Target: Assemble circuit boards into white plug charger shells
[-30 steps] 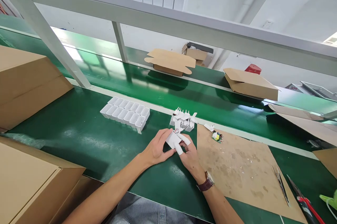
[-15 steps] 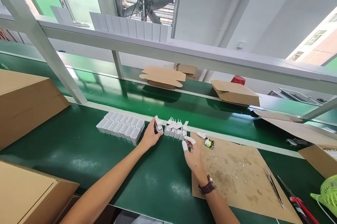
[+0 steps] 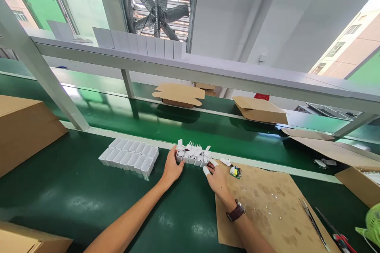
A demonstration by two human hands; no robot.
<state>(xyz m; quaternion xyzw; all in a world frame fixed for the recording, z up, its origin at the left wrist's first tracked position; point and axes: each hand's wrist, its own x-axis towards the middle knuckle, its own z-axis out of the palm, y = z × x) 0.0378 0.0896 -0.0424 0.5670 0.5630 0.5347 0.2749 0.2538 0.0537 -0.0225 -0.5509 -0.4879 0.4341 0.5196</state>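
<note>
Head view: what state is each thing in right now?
Left hand: fingers and thumb at the row's left end.
Right hand: at its right end, fingertips covered white.
White housings: side by side, small parts on top.
White cups: two rows, open side up.
Circuit board: uncased.
Brown sheet: flat, stained.
Tweezers: lying down, unheld.

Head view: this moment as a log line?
white housing row; left hand at left end; right hand at right end; circuit board on brown sheet
</note>
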